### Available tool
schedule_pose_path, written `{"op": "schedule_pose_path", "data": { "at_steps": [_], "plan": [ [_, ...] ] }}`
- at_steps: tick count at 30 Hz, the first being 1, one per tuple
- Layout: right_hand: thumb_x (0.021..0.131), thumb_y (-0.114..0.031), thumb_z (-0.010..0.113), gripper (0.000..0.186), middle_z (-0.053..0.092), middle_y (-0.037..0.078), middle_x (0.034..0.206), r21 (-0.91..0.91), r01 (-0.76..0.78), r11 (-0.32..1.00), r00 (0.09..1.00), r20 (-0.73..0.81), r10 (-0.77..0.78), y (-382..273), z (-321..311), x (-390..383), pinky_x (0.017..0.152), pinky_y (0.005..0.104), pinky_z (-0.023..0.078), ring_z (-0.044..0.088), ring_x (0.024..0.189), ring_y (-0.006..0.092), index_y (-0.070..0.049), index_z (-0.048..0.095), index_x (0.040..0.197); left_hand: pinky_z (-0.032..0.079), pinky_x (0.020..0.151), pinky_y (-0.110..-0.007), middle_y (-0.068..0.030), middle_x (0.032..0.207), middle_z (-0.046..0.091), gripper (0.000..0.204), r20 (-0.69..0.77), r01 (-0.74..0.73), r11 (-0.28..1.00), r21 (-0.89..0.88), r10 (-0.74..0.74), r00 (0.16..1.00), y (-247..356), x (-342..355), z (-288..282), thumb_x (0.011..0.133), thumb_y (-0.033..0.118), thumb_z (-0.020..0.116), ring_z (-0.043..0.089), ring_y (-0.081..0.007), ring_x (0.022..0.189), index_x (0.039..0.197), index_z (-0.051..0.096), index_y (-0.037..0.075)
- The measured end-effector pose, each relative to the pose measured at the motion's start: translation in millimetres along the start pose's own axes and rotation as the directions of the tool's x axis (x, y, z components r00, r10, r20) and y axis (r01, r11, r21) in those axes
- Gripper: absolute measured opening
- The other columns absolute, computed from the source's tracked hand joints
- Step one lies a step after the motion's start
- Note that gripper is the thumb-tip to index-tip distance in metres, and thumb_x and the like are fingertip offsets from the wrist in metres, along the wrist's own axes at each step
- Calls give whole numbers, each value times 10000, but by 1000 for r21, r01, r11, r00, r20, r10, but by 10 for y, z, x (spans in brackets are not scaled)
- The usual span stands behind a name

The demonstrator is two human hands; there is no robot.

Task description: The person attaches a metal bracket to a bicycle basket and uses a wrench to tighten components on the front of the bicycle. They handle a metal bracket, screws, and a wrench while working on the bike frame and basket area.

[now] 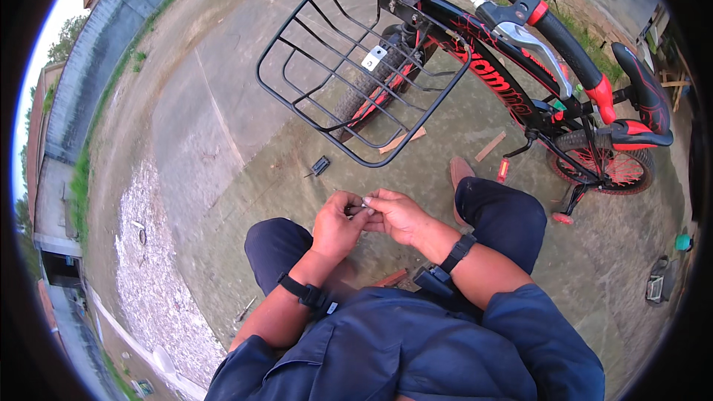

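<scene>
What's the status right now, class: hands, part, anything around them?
Left hand and right hand pinch a small dark part together. Bicycle with wire basket ahead, not touched.

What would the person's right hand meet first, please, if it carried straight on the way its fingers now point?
The left hand: the right hand points toward it, fingertips already meeting around a small dark part.

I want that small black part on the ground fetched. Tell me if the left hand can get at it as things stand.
Probably yes, once freed. The small black part lies in the open on the concrete, just ahead of the left hand, nothing between them. But both hands, the right hand too, are pinching a small item together.
</scene>
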State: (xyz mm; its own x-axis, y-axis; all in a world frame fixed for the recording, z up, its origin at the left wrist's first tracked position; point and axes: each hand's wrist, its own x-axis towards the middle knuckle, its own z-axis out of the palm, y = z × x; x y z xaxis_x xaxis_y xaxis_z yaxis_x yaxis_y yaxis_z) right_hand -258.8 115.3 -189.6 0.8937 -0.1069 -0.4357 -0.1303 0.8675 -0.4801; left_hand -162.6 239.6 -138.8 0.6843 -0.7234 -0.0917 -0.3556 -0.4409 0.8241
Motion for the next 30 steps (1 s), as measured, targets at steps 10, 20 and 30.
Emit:
{"op": "schedule_pose_path", "data": {
  "at_steps": [10,20,30],
  "plan": [
    [990,-170,525,138,645,111,1026,14,8,1000,999,33,-9,13,63,33,828,389,566,684,913,238,-52,528,1063,532,665,-335,-111,848,648,130,-91,-168,968,187,188,978,111,-46,-46,777,69,739,669,-248,748,838,632,27],
    [950,-140,591,80,690,111,956,72,105,992,994,-18,-104,-69,-88,183,768,375,576,703,865,258,-76,558,986,522,630,-305,-95,888,653,154,-79,-138,973,183,154,985,175,-6,-316,785,59,714,644,-206,697,928,661,37],
    [907,-134,669,94,703,62,880,179,467,866,880,-194,-434,-958,-597,848,628,252,555,691,771,166,-102,619,980,465,599,-216,-26,847,664,153,-28,-117,993,-3,117,993,1108,333,-1436,913,114,677,656,-107,738,1026,631,22]
  ]
}}
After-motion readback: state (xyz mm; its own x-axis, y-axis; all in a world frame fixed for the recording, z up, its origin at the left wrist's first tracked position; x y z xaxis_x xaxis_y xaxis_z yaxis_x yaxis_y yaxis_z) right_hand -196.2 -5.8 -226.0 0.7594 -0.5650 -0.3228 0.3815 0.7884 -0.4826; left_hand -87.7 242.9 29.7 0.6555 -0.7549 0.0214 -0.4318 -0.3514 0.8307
